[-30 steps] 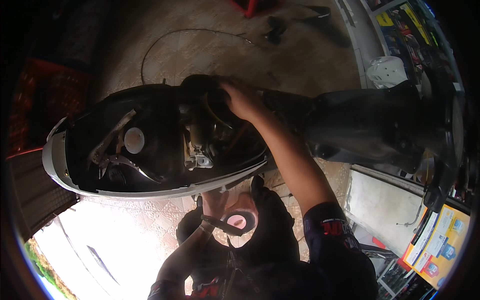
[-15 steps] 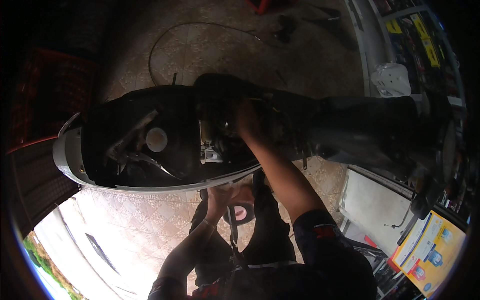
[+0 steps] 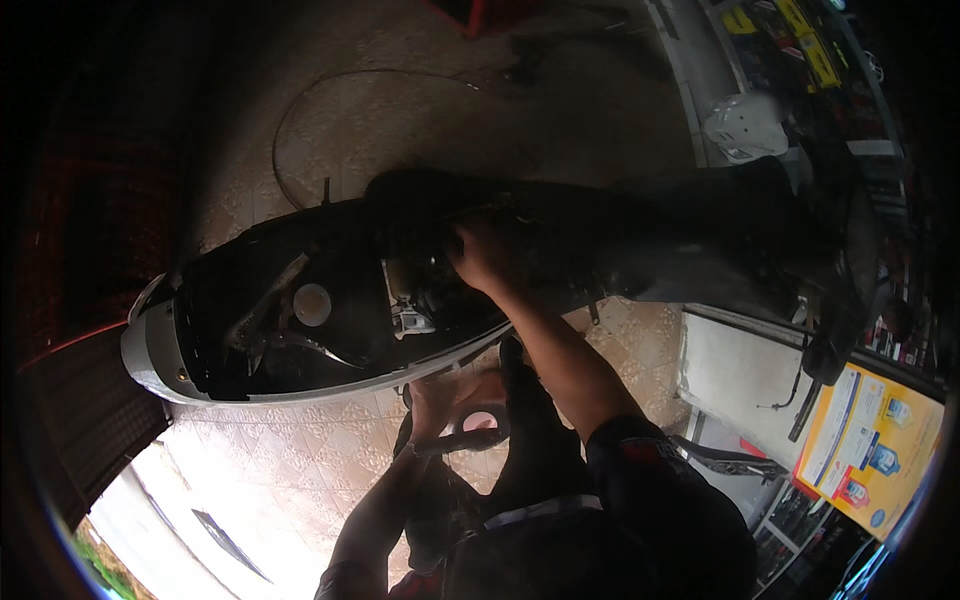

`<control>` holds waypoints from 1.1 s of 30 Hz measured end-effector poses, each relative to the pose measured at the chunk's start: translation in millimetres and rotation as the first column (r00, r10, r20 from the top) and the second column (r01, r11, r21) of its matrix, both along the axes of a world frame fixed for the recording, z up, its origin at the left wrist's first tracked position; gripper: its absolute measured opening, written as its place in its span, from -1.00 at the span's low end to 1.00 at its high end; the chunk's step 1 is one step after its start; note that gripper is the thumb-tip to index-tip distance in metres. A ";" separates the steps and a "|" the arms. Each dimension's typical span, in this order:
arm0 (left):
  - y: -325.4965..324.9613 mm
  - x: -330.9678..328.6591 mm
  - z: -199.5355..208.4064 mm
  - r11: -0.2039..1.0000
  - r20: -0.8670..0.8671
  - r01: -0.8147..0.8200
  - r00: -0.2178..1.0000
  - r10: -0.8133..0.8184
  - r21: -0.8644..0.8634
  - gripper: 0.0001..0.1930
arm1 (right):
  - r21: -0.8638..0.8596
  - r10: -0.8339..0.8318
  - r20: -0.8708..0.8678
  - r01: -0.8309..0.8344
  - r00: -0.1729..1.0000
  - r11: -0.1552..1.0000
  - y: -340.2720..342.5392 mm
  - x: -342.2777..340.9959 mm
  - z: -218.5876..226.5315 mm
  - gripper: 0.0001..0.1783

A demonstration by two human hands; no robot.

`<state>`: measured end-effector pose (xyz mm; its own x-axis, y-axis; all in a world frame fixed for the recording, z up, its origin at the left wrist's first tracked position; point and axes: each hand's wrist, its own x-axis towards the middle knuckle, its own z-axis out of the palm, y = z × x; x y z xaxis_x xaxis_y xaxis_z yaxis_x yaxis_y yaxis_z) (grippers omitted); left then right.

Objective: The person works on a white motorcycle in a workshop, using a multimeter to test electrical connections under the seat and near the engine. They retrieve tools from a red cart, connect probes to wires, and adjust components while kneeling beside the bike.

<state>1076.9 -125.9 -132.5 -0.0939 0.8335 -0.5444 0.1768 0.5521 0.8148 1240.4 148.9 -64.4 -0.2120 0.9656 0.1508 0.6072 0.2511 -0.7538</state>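
A motor scooter (image 3: 262, 388) with a pale side edge lies across the view, its dark upper body open around the middle. My right hand (image 3: 478, 258) reaches into the dark engine opening; shadow hides its fingertips and whatever they touch. Below the scooter's near edge is my left hand (image 3: 432, 402), close to the side panel. Its fingers are partly hidden, so I cannot make out a grip. Beside it, between my legs, shows a dark ring-shaped thing with a pinkish middle (image 3: 480, 421). A round pale cap (image 3: 312, 305) sits on the scooter's left part.
A long thin cable (image 3: 276, 150) curves over the tiled floor on the far side. At right stand a white moulded part (image 3: 746, 128), shelves of packages, and a yellow poster panel (image 3: 868, 450). A dark reddish crate-like shape (image 3: 100, 230) stands at far left.
The whole view has shifted and turned slightly, moving the scooter in the picture. My right hand stays at the engine opening, now a little more visible. My left hand stays below the near edge.
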 end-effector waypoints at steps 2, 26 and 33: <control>-4.0 -6.1 6.7 0.993 -0.025 0.002 1.000 0.001 0.115 -0.32 | 0.026 -0.138 -0.003 0.138 0.990 0.990 -44.7 23.5 26.9 -0.73; -35.6 -165.9 161.2 0.963 -0.148 -0.001 0.988 -0.040 -0.269 -0.10 | -0.786 -0.813 -0.566 0.391 -0.139 0.480 -287.2 327.7 224.3 -0.52; -84.8 -120.9 205.2 0.889 -0.145 -0.147 0.985 0.092 -0.433 -0.21 | -0.559 -0.290 0.038 0.261 0.956 0.787 -273.3 219.3 151.2 -0.66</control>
